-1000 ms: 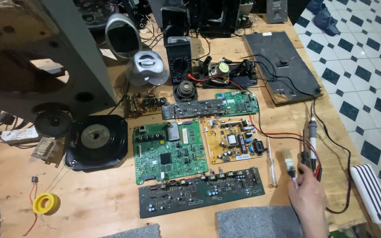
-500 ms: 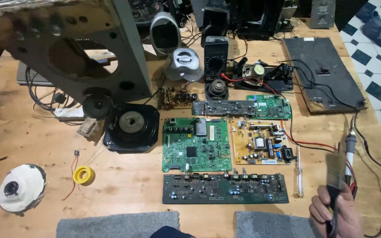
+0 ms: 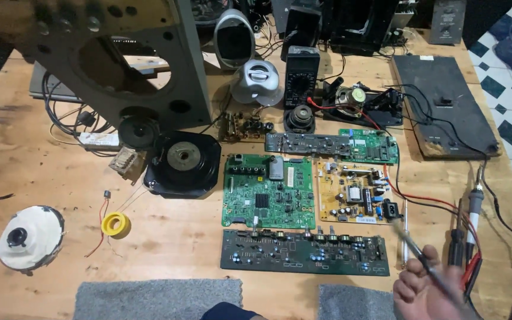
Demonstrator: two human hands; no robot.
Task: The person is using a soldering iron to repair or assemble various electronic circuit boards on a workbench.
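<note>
Your right hand point(image 3: 431, 290) sits at the near right edge of the table point(image 3: 42, 178), gripping a thin tool point(image 3: 419, 252) that slants up-left toward the long circuit board point(image 3: 303, 253). Behind that board lie two boards side by side, the square board point(image 3: 268, 191) left of the power board point(image 3: 354, 191). The speaker driver point(image 3: 183, 163) lies left of those, and the solder roll point(image 3: 115, 224) lies nearer you, left again.

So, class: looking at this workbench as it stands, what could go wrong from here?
1. The right hand holds a thin metal tool tip-forward near the long dark circuit board; a slip could scratch it.
2. Red and black leads trail beside the yellow board and could snag.
3. The soldering iron lies loose near the table edge.
</note>
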